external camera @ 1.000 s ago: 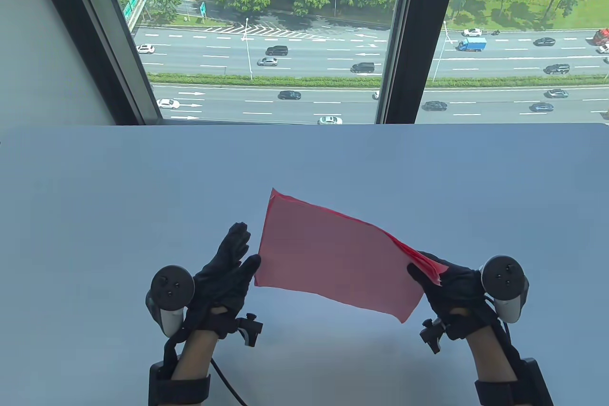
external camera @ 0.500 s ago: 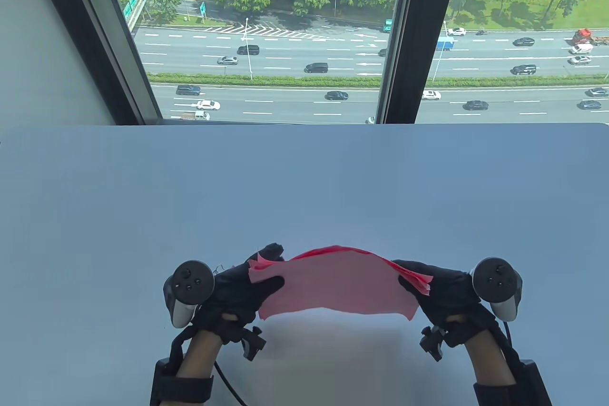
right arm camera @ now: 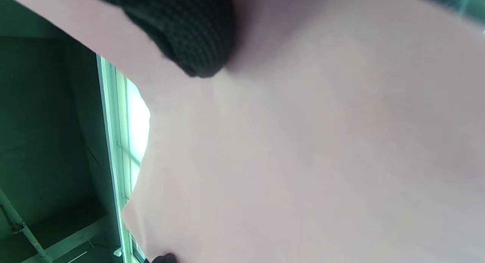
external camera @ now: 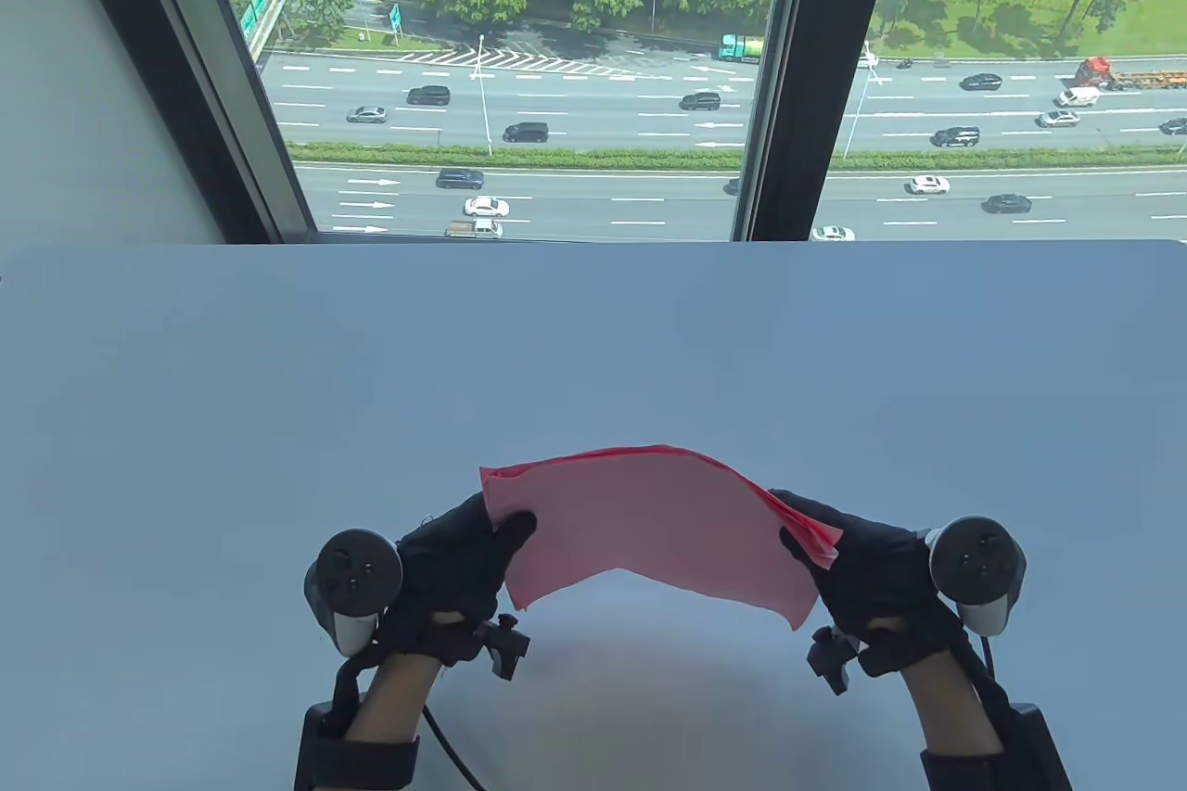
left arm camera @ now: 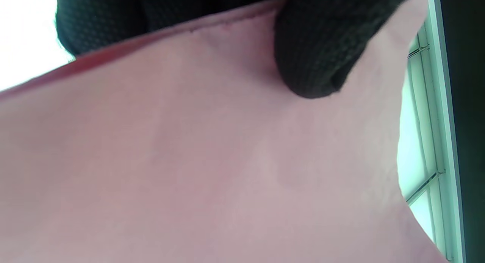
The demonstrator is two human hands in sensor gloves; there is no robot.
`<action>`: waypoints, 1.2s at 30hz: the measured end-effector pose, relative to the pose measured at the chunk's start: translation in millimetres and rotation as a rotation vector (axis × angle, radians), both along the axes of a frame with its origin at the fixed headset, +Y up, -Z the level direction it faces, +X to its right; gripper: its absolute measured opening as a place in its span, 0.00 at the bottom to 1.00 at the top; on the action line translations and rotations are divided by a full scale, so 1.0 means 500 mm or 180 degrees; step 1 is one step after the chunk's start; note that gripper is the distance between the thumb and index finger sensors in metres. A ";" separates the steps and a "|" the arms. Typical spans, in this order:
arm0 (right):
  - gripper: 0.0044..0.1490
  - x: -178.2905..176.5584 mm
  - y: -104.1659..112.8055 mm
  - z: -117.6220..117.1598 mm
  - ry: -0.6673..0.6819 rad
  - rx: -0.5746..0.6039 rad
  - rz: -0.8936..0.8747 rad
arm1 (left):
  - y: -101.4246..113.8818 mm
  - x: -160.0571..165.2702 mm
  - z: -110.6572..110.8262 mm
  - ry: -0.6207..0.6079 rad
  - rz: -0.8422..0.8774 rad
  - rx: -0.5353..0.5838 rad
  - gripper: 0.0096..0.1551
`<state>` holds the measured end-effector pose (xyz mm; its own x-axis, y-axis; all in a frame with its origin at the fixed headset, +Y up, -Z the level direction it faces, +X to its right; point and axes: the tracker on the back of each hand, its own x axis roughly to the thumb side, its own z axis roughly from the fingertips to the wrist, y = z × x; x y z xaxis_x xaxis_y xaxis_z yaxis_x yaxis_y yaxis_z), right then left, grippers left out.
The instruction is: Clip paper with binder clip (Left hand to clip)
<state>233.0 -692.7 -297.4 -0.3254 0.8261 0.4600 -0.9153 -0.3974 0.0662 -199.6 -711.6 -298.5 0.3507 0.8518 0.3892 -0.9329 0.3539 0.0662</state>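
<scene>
A stack of pink paper sheets (external camera: 649,522) is held above the white table (external camera: 593,346), bowed upward in the middle. My left hand (external camera: 505,524) pinches its left edge, thumb on the near face. My right hand (external camera: 799,542) pinches its right edge, where the sheets fan out slightly. The left wrist view shows the paper (left arm camera: 212,160) filling the frame with a gloved fingertip (left arm camera: 314,54) pressed on it. The right wrist view shows the paper (right arm camera: 310,149) with a gloved fingertip (right arm camera: 189,32) on it. No binder clip is in view.
The table's far edge (external camera: 593,244) meets a window with a dark frame post (external camera: 779,86). Cables run from both wrists at the bottom of the table view.
The left hand went from open beside the paper to gripping its left edge. The sheets dropped and bowed, then their top edge rose a little between the hands.
</scene>
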 end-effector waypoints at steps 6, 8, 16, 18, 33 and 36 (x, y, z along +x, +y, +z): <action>0.27 0.004 0.003 0.001 -0.0043 0.0033 -0.0004 | 0.001 0.009 0.000 -0.0207 0.0071 -0.0023 0.30; 0.27 0.001 0.002 0.001 -0.0063 0.0051 0.0081 | 0.005 0.012 0.002 -0.0149 -0.0176 0.0052 0.24; 0.31 -0.015 -0.019 -0.007 -0.0020 -0.0146 0.0414 | -0.014 0.029 -0.006 -0.0215 -0.0512 -0.0106 0.24; 0.33 -0.024 -0.034 -0.009 0.0064 -0.0288 0.0684 | -0.033 0.033 -0.014 -0.0381 -0.0707 -0.0563 0.30; 0.31 -0.031 -0.036 -0.008 -0.0101 0.0014 0.0611 | -0.032 0.041 -0.016 -0.0338 -0.0740 -0.0279 0.26; 0.32 -0.039 -0.054 -0.012 -0.0011 -0.0151 0.0924 | -0.045 0.049 -0.016 -0.0596 -0.0970 -0.0511 0.27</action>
<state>213.4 -719.7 -303.4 -0.5527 0.7189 0.4216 -0.7640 -0.6391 0.0881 -175.0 -733.8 -306.3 0.5326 0.7748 0.3407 -0.7741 0.6087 -0.1740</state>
